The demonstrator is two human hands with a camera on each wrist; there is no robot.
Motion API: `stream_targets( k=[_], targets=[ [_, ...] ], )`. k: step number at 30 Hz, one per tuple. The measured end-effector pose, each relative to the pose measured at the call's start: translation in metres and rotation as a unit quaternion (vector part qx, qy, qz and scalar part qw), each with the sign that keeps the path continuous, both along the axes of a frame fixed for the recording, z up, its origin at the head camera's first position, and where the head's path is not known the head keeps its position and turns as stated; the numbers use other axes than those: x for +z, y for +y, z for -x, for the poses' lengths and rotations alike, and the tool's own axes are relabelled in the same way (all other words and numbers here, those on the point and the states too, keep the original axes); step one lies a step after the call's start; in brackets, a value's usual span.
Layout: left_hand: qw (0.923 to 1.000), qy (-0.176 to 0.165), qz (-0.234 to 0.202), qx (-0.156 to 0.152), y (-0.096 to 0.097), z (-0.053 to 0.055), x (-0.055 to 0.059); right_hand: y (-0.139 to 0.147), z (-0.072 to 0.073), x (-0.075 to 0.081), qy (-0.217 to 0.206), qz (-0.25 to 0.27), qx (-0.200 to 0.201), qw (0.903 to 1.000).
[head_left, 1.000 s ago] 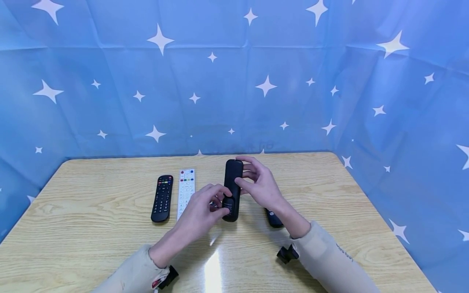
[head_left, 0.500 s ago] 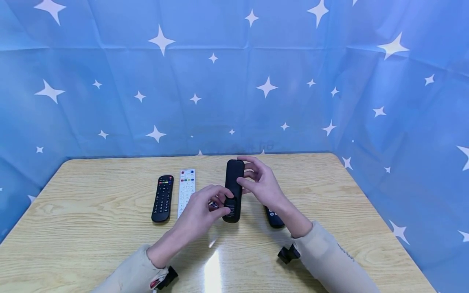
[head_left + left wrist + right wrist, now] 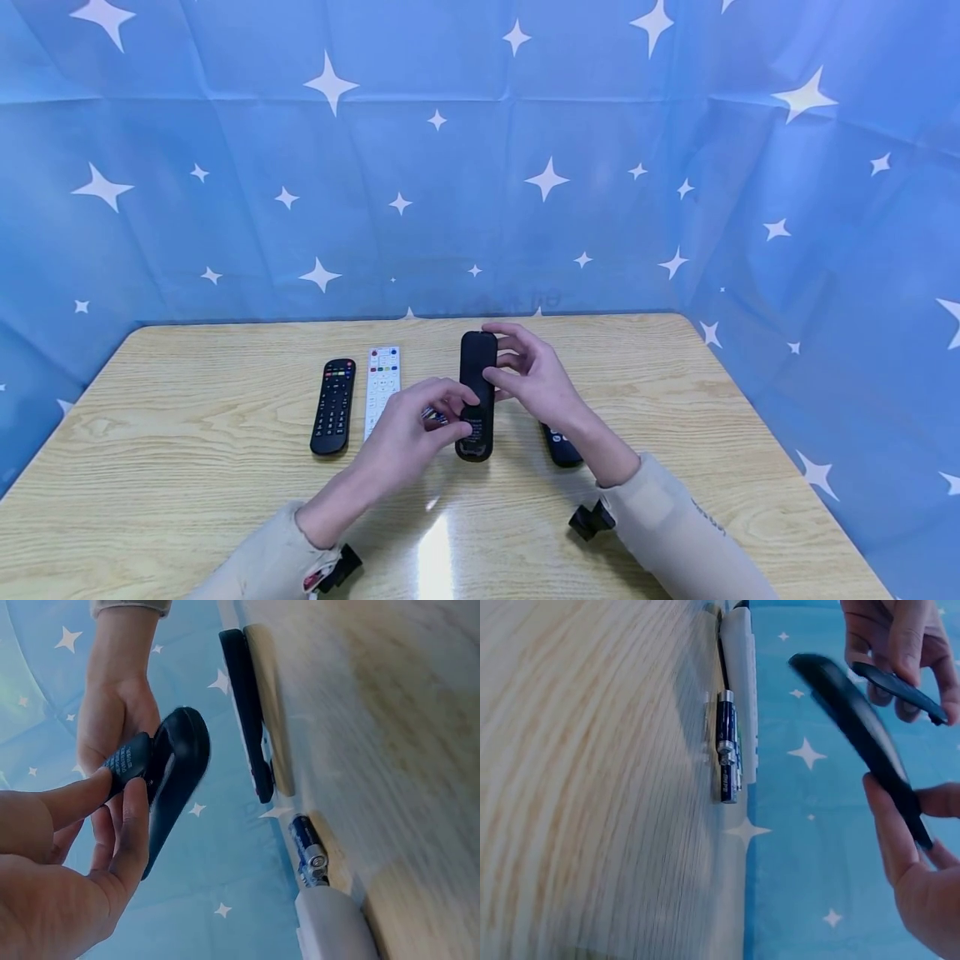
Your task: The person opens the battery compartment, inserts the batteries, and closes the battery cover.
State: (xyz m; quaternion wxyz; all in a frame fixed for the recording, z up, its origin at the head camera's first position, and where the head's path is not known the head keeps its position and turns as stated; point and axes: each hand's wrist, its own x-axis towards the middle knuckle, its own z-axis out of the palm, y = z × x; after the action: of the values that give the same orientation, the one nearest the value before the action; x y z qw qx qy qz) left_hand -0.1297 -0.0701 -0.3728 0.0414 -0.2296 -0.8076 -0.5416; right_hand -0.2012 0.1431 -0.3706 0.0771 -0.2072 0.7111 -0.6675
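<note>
My right hand [image 3: 536,379] holds a black remote control [image 3: 477,354] by its upper part, back side up, above the table. My left hand [image 3: 408,425] pinches a small black battery cover [image 3: 127,761] with printed lettering between thumb and fingers. In the right wrist view the cover [image 3: 900,688] is apart from the remote [image 3: 859,727]. At the lower end of the remote the battery compartment is partly exposed; the left fingers and cover hide some of it. Whether batteries sit inside cannot be made out.
Several loose batteries [image 3: 726,727] lie on the table beside a white remote [image 3: 382,383], partly behind my left hand. A black remote [image 3: 332,408] lies farther left. Another black remote [image 3: 561,450] lies partly under my right wrist. A blue star-patterned curtain [image 3: 480,167] stands behind the table.
The battery cover has come up off the back of the remote in my left fingers, exposing the remote's lower end. The remote has dipped slightly toward me.
</note>
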Motion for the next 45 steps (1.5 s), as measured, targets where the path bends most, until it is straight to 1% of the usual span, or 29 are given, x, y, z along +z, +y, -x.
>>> stream_targets(
  k=[3,7,11,16,19,22,26,29,34,39,42,45],
  targets=[
    [1.0000,0.000,-0.004,-0.001,-0.002,0.000,0.002,0.000,0.000,0.000,0.001,-0.003,0.002,1.0000],
    [0.9999,0.006,0.008,-0.005,-0.006,0.001,0.003,0.002,0.002,0.001,0.012,-0.009,-0.005,0.9999],
    [0.9995,0.008,0.030,-0.006,-0.010,0.002,0.002,0.005,0.003,0.001,0.018,-0.014,-0.010,0.9997],
    [0.9977,0.008,0.065,-0.022,-0.016,0.002,-0.001,0.007,0.004,0.001,0.015,-0.019,-0.018,0.9995],
    [0.9957,0.001,0.088,-0.030,-0.018,0.002,-0.003,0.009,0.005,0.001,0.010,-0.022,-0.024,0.9994],
    [0.9927,-0.016,0.115,-0.033,-0.019,0.002,-0.005,0.010,0.006,0.000,0.005,-0.024,-0.031,0.9992],
    [0.9865,-0.039,0.153,-0.043,-0.021,0.002,-0.007,0.012,0.005,0.002,0.002,-0.029,-0.040,0.9988],
    [0.9818,-0.054,0.174,-0.055,-0.022,0.001,-0.007,0.013,0.005,0.004,0.003,-0.032,-0.041,0.9987],
    [0.9745,-0.081,0.193,-0.081,-0.022,0.000,-0.009,0.013,0.006,0.004,0.002,-0.031,-0.042,0.9986],
    [0.9631,-0.110,0.219,-0.112,-0.021,0.000,-0.013,0.014,0.006,0.004,-0.002,-0.030,-0.045,0.9985],
    [0.9563,-0.115,0.239,-0.123,-0.020,0.000,-0.015,0.014,0.007,0.004,-0.003,-0.031,-0.044,0.9985],
    [0.9519,-0.097,0.261,-0.128,-0.021,0.000,-0.016,0.014,0.007,0.004,-0.004,-0.032,-0.043,0.9986]
  ],
)
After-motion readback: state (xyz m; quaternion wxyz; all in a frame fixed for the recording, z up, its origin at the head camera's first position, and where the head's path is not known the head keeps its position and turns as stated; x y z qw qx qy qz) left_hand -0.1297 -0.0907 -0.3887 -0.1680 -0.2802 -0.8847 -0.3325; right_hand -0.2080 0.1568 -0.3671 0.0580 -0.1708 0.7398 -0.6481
